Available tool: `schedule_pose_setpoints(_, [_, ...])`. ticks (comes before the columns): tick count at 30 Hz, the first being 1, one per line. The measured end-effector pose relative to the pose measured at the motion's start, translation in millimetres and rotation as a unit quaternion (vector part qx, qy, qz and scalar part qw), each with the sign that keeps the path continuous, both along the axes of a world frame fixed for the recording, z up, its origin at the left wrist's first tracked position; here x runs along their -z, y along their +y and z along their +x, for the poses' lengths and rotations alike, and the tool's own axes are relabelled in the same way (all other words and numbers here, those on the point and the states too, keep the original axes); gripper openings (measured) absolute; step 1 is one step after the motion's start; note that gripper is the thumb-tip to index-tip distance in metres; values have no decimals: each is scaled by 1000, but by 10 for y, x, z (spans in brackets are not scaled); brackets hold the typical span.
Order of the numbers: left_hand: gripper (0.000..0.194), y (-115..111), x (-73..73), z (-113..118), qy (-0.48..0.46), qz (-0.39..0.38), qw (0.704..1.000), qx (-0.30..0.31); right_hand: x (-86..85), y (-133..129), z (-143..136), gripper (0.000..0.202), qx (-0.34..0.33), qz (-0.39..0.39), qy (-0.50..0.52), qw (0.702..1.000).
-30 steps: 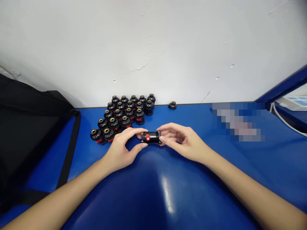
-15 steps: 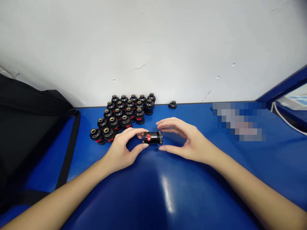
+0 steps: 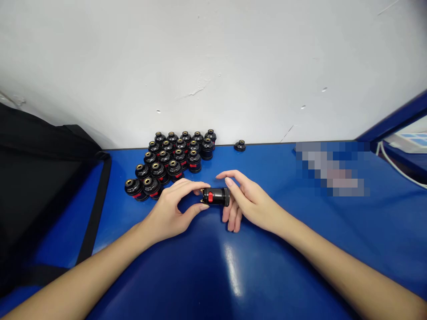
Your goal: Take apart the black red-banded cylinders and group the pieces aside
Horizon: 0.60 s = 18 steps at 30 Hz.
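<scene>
At far left, 1 black bag (image 3: 40, 191) sits on the blue counter (image 3: 187, 275). Next come 19 upright black parts (image 3: 174, 168), by my count, standing close together in slanting rows, brass-coloured holes on top. The left hand (image 3: 176, 211) pinches 1 black cylinder (image 3: 218, 196) by its left end, thumb below and fingers above. That cylinder lies sideways over the counter, between the 2 hands. It looks light, stiff and smooth, perhaps a little slippery; the ribbed right rim should give the surest hold, while the small gold prongs at left could bend if squeezed. The right hand (image 3: 245, 200) is loosely spread beside that rim, gripping nothing; whether its fingers brush it, I cannot tell. Beyond stands 1 small domed cap (image 3: 239, 146), near the wall (image 3: 213, 66).
</scene>
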<state>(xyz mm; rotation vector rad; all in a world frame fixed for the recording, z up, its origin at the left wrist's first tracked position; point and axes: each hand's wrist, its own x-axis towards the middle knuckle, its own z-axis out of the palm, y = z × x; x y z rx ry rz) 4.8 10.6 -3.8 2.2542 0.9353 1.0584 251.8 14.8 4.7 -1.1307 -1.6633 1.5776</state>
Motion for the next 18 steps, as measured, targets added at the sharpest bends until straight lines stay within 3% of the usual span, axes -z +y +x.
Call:
schedule_pose_setpoints(2, [36, -3, -7, 2, 1, -4, 1000, -12, -16, 15, 40, 44, 8, 57, -42, 997])
schedule_pose_setpoints(4, [36, -5, -18, 4, 2, -9, 1000, -23, -49, 39, 108, 39, 23, 178, -86, 980])
schedule_pose_setpoints(6, [35, -6, -27, 7, 2, -14, 999, -32, -79, 63, 173, 40, 19, 292, -86, 952])
schedule_pose_setpoints(8, [34, -6, -33, 8, 1, -19, 999, -36, -92, 76, 211, 43, -5, 333, -58, 941])
schedule_pose_setpoints(14, [35, 0, -21, 3, -6, -17, 999, -31, -67, 49, 153, 38, 7, 218, -17, 976])
schedule_pose_setpoints(18, [37, 2, -3, 0, -6, -7, 1000, -5, -25, 22, 45, 34, 7, 93, -12, 996])
